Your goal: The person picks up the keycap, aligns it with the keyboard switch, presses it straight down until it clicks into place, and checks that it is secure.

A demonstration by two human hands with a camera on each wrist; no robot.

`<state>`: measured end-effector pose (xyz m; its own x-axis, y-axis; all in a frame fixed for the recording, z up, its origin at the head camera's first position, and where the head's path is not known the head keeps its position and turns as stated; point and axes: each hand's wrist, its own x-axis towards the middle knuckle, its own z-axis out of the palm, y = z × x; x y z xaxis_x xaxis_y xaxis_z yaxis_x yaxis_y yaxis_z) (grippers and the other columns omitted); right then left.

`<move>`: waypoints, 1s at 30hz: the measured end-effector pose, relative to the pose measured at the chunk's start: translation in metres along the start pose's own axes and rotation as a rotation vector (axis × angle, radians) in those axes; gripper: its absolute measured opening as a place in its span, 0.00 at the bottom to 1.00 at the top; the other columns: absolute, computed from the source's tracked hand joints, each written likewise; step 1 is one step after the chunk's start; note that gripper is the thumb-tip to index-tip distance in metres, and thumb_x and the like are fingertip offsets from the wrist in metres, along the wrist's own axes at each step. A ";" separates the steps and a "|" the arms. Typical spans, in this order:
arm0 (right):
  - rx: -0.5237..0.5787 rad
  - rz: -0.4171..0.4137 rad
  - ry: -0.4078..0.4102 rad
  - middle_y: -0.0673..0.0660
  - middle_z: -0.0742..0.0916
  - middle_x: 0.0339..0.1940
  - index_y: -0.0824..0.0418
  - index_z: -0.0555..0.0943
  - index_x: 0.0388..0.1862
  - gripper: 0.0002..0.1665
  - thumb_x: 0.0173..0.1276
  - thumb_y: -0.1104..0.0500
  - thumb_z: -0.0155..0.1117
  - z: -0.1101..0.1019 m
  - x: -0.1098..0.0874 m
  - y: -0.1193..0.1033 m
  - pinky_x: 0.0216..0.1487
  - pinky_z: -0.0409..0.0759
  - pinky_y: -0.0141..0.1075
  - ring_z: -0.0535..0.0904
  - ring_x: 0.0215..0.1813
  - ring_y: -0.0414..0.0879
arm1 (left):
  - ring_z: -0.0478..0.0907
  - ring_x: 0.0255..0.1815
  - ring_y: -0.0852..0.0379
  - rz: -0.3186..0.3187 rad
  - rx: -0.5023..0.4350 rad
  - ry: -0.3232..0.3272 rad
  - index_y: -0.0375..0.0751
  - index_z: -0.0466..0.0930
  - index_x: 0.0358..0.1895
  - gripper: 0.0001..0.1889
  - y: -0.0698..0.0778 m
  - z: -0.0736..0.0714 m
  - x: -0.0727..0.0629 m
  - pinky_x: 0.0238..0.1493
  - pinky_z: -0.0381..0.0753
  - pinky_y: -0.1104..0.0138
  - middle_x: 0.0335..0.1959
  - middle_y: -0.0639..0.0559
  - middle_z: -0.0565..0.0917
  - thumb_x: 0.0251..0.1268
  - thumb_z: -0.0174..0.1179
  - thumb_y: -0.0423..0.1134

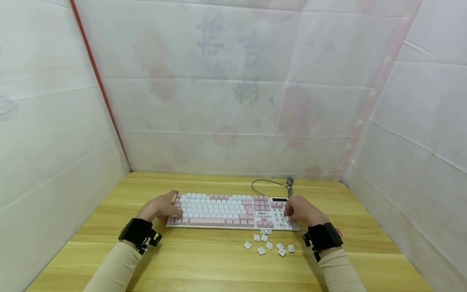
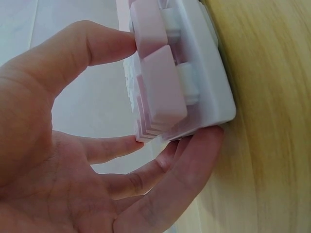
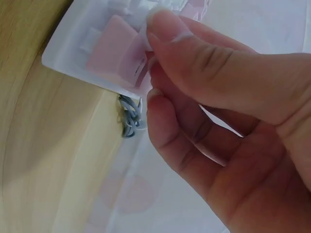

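Note:
A white and pink keyboard [image 1: 208,221] lies flat on the wooden table. My left hand [image 1: 164,206] grips its left end, the thumb on a pink corner keycap [image 2: 164,90] and the other fingers spread along the keyboard's edge. Over the number pad [image 1: 280,221], where several keys lack their caps, is my right hand [image 1: 305,210]. Its thumb and forefinger pinch what looks like a white keycap, mostly hidden behind the thumb. Beside them in the right wrist view stands a pink keycap [image 3: 114,51]. Several loose white keycaps [image 1: 261,250] lie in front of the keyboard.
A coiled grey cable [image 1: 290,184] lies behind the keyboard's right end. A longer white keycap [image 1: 266,231] touches or nearly touches the front edge. White cloth walls [image 1: 233,150] enclose the table [image 1: 204,267] at the back and both sides.

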<state>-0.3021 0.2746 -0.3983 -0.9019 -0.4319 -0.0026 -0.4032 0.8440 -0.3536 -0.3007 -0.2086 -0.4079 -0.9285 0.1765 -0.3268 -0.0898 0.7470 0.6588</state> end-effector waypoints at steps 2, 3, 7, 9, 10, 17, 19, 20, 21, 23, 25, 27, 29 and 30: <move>0.001 0.030 -0.005 0.52 0.89 0.31 0.59 0.90 0.29 0.12 0.55 0.76 0.74 0.001 -0.001 -0.001 0.37 0.83 0.39 0.81 0.33 0.42 | 0.80 0.42 0.47 -0.003 -0.005 0.002 0.34 0.44 0.83 0.54 -0.001 0.001 0.000 0.37 0.85 0.57 0.67 0.26 0.70 0.58 0.70 0.40; -0.001 0.032 -0.008 0.52 0.89 0.31 0.59 0.90 0.29 0.12 0.55 0.76 0.74 0.002 -0.002 -0.002 0.38 0.83 0.39 0.81 0.33 0.42 | 0.80 0.42 0.48 -0.004 -0.004 0.001 0.34 0.44 0.83 0.53 -0.001 0.001 0.000 0.37 0.85 0.57 0.67 0.26 0.70 0.58 0.70 0.40; 0.000 0.045 -0.034 0.51 0.88 0.30 0.58 0.90 0.28 0.12 0.55 0.75 0.74 0.002 -0.006 -0.002 0.36 0.82 0.37 0.79 0.31 0.41 | 0.80 0.41 0.48 -0.007 -0.014 -0.010 0.34 0.45 0.83 0.54 -0.002 0.004 0.000 0.37 0.86 0.56 0.67 0.26 0.70 0.58 0.70 0.39; 0.005 0.045 -0.040 0.51 0.87 0.28 0.58 0.89 0.27 0.12 0.54 0.75 0.74 0.001 -0.008 -0.002 0.34 0.79 0.37 0.77 0.29 0.42 | 0.80 0.41 0.48 -0.004 -0.010 -0.006 0.35 0.45 0.83 0.54 0.000 0.005 0.001 0.37 0.85 0.57 0.68 0.26 0.70 0.58 0.70 0.39; 0.007 0.045 -0.041 0.51 0.86 0.27 0.58 0.88 0.26 0.12 0.54 0.75 0.74 -0.001 -0.008 -0.002 0.34 0.78 0.36 0.77 0.29 0.42 | 0.80 0.41 0.48 -0.003 -0.010 -0.005 0.35 0.45 0.83 0.54 0.001 0.005 0.002 0.37 0.85 0.57 0.67 0.26 0.70 0.58 0.70 0.39; 0.033 0.034 -0.039 0.51 0.85 0.27 0.59 0.87 0.28 0.09 0.59 0.73 0.72 -0.011 -0.008 -0.005 0.36 0.78 0.38 0.76 0.30 0.42 | 0.80 0.39 0.48 0.005 -0.011 -0.004 0.35 0.43 0.83 0.54 0.005 -0.001 0.002 0.38 0.86 0.56 0.67 0.26 0.70 0.58 0.69 0.39; 0.039 0.036 -0.046 0.52 0.85 0.28 0.59 0.87 0.29 0.09 0.61 0.72 0.71 -0.011 -0.006 -0.004 0.37 0.78 0.38 0.76 0.29 0.43 | 0.80 0.38 0.48 0.007 -0.008 -0.003 0.35 0.43 0.83 0.54 0.005 -0.002 0.002 0.37 0.85 0.56 0.67 0.26 0.71 0.58 0.69 0.39; 0.038 0.032 -0.051 0.52 0.86 0.28 0.59 0.87 0.29 0.09 0.61 0.72 0.71 -0.011 -0.005 -0.004 0.36 0.78 0.38 0.76 0.29 0.43 | 0.80 0.38 0.48 0.009 -0.008 -0.005 0.35 0.43 0.83 0.54 0.006 -0.003 0.002 0.37 0.85 0.56 0.68 0.26 0.70 0.59 0.69 0.39; 0.037 0.032 -0.059 0.52 0.86 0.28 0.60 0.87 0.29 0.09 0.61 0.72 0.71 -0.011 -0.004 -0.004 0.36 0.78 0.38 0.76 0.28 0.43 | 0.79 0.38 0.48 0.007 -0.009 -0.005 0.35 0.43 0.83 0.54 0.006 -0.003 0.002 0.37 0.85 0.57 0.68 0.26 0.70 0.59 0.69 0.39; 0.030 0.027 -0.072 0.52 0.86 0.28 0.60 0.88 0.30 0.09 0.61 0.73 0.71 -0.010 -0.002 -0.004 0.34 0.79 0.37 0.76 0.27 0.42 | 0.79 0.39 0.48 0.004 -0.011 -0.007 0.36 0.42 0.83 0.54 0.005 -0.003 0.002 0.38 0.85 0.57 0.69 0.26 0.69 0.58 0.69 0.39; 0.022 0.026 -0.086 0.52 0.87 0.28 0.60 0.89 0.29 0.09 0.60 0.72 0.71 -0.008 -0.001 -0.005 0.33 0.79 0.36 0.77 0.27 0.41 | 0.79 0.40 0.48 0.002 -0.022 -0.011 0.35 0.42 0.83 0.54 0.003 -0.002 0.002 0.38 0.85 0.57 0.70 0.26 0.68 0.58 0.69 0.39; 0.021 0.034 -0.089 0.53 0.88 0.29 0.60 0.89 0.29 0.08 0.59 0.72 0.71 -0.005 -0.001 -0.006 0.33 0.79 0.36 0.77 0.27 0.41 | 0.79 0.41 0.48 0.002 -0.026 -0.012 0.35 0.43 0.83 0.54 0.001 -0.001 0.002 0.39 0.85 0.57 0.70 0.25 0.68 0.58 0.68 0.38; 0.017 0.035 -0.087 0.53 0.88 0.30 0.60 0.89 0.29 0.08 0.57 0.72 0.72 -0.002 -0.002 -0.007 0.34 0.79 0.37 0.77 0.28 0.41 | 0.79 0.41 0.47 0.001 -0.024 -0.012 0.34 0.42 0.83 0.54 -0.001 0.000 0.002 0.38 0.85 0.57 0.69 0.25 0.68 0.58 0.68 0.38; 0.024 0.043 -0.089 0.53 0.88 0.31 0.60 0.89 0.29 0.07 0.57 0.71 0.73 0.000 -0.002 -0.008 0.34 0.79 0.37 0.77 0.29 0.42 | 0.79 0.41 0.48 -0.003 -0.021 -0.012 0.34 0.43 0.83 0.54 -0.002 0.001 0.002 0.38 0.85 0.57 0.69 0.26 0.68 0.58 0.68 0.38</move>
<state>-0.2971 0.2692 -0.3951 -0.9005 -0.4228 -0.1014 -0.3594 0.8552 -0.3734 -0.3018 -0.2092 -0.4100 -0.9239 0.1816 -0.3368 -0.1005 0.7341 0.6716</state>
